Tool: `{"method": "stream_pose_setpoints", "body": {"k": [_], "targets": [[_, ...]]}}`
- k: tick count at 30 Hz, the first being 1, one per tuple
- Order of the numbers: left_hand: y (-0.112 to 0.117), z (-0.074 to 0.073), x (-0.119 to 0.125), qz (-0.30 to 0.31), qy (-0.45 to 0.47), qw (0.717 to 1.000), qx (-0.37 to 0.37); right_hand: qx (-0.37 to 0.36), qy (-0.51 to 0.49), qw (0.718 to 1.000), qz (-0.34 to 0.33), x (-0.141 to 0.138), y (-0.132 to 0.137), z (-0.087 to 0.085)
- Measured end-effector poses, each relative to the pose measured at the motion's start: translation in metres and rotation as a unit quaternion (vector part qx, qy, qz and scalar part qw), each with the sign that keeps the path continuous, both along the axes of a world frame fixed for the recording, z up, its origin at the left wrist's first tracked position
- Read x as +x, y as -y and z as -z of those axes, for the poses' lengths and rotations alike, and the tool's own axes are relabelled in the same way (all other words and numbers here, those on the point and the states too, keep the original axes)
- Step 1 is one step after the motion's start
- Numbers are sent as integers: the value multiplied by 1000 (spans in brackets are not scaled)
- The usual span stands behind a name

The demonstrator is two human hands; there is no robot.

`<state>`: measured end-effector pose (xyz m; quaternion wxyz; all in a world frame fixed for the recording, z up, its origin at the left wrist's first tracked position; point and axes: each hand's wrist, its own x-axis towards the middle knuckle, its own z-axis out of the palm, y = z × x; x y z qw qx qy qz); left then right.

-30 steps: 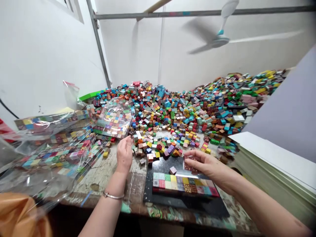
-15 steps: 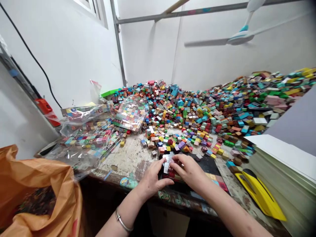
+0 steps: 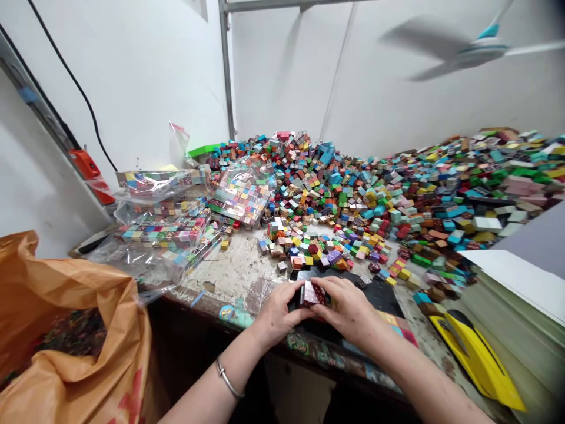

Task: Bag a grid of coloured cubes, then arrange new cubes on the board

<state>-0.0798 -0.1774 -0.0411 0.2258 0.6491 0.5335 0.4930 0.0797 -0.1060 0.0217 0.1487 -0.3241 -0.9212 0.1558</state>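
Note:
My left hand [image 3: 277,312] and my right hand [image 3: 348,307] meet at the near edge of the worktable, fingers closed together around a small cluster of patterned red cubes [image 3: 312,292]. They hover over a black mat [image 3: 384,297] that carries a row of coloured cubes [image 3: 399,325], mostly hidden under my right wrist. A silver bangle sits on my left wrist. Just beyond my hands lies a loose scatter of small coloured cubes [image 3: 318,250].
A huge heap of coloured cubes [image 3: 397,188] covers the table's back and right. Clear bags of cube sheets [image 3: 168,229] lie at left. An orange sack [image 3: 66,330] stands low left. A yellow tool [image 3: 477,353] and stacked white boards [image 3: 516,282] sit at right.
My left hand came from the cube scatter to join my right hand on the mat; both now grip the red cubes. The view swung left, revealing the orange sack and the yellow tool.

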Motion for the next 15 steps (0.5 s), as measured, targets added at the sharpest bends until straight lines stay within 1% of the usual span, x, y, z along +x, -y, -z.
{"method": "stream_pose_setpoints", "body": {"k": [2, 4, 6, 7, 9, 11, 13, 15], "targets": [[0, 2, 0, 0, -5, 1000, 5, -5, 5, 1000, 7, 2, 1, -1], [1, 5, 0, -3, -10, 1000, 7, -17, -16, 1000, 13, 6, -3, -4], [1, 9, -1, -9, -8, 1000, 7, -21, -34, 999, 30, 8, -15, -10], [1, 11, -1, -12, -5, 1000, 7, -12, -26, 999, 44, 7, -23, -13], [0, 13, -2, -15, 0, 1000, 8, 24, 24, 996, 81, -2, -43, -17], [0, 14, -2, -14, -2, 1000, 8, 55, 81, 988, 120, -16, -64, -16], [1, 15, -2, -14, -8, 1000, 9, 68, 101, 981, 150, -32, -81, -12], [1, 15, -3, -17, -13, 1000, 7, 70, 103, 978, 170, -45, -91, -6]]}}
